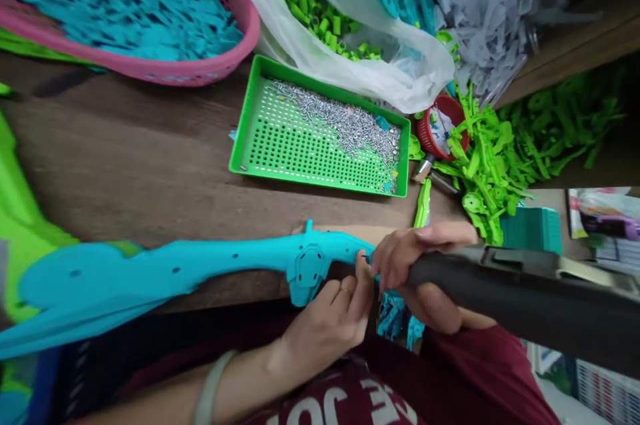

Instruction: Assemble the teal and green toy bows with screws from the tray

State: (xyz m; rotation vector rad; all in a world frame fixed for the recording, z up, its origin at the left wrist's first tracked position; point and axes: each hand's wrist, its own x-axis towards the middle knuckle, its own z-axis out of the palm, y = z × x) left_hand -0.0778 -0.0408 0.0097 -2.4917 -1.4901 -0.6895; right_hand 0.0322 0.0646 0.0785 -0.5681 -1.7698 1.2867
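Note:
A long blue plastic toy gun (265,253) lies flat across the near side of the table, with screw holes along its face. My right hand (417,272) wraps round the front of a black power screwdriver (520,302), its nose pointing left at the toy's right end. Close to that nose, my left hand (333,308) has its fingers curled and the forefinger tip against the toy. Whatever sits between the left fingertips is hidden. Beyond the toy, a green perforated tray (280,155) holds many small silver screws (345,120).
A pink basket (200,72) of blue parts stands at back left. Beside it, a white plastic bag (400,78) holds green pieces. A small red basket (425,135) and piled green parts (493,175) crowd the right. Blue parts (393,315) lie below my hands.

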